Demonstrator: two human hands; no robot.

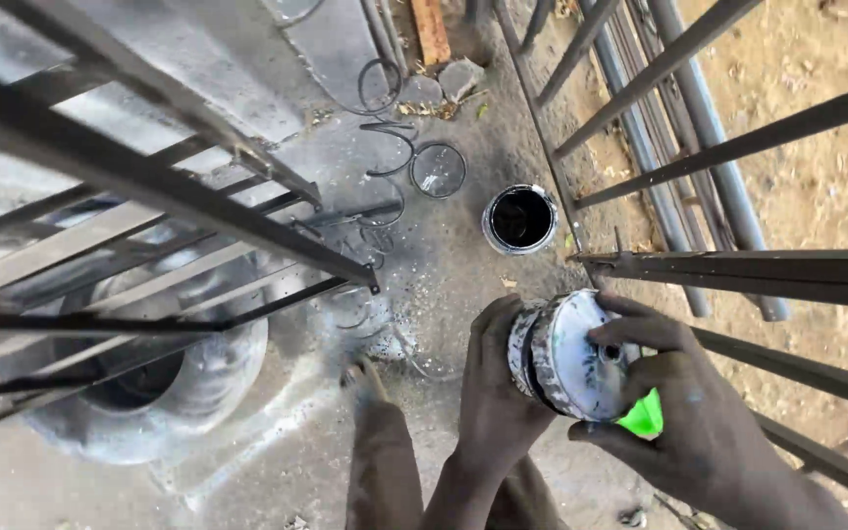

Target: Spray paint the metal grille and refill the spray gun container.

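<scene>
**A:** What is the ground like here?

**B:** A grey concrete floor [444,285], dusty and flecked with pale paint, gives way on the right to bare sandy earth [817,186]. Dark-painted metal bar frames [198,206] cross the view on the left, and more bars [738,270] run in from the right. An old grey rubber tyre [188,388] lies flat beneath the left frame. An open round tin of black paint [520,218] stands on the concrete, well apart from the hands, with loose wire rings [438,169] just beyond it.

**B:** And the hands?

**A:** The left hand [498,393] wraps its grip closed around the side of a paint-smeared, whitish round metal can [566,358], held tilted at waist height above the floor. The right hand [684,412] curls its grip over the can's lid end, fingertips on the top face (a bright green piece [645,416] shows under the palm).

**B:** Anything unclear?

**A:** What the green piece is cannot be told; the hand covers most of it. The tyre is half hidden by bars, the frames run out of view, and the person's leg [380,451] is cut off at the bottom edge.
</scene>
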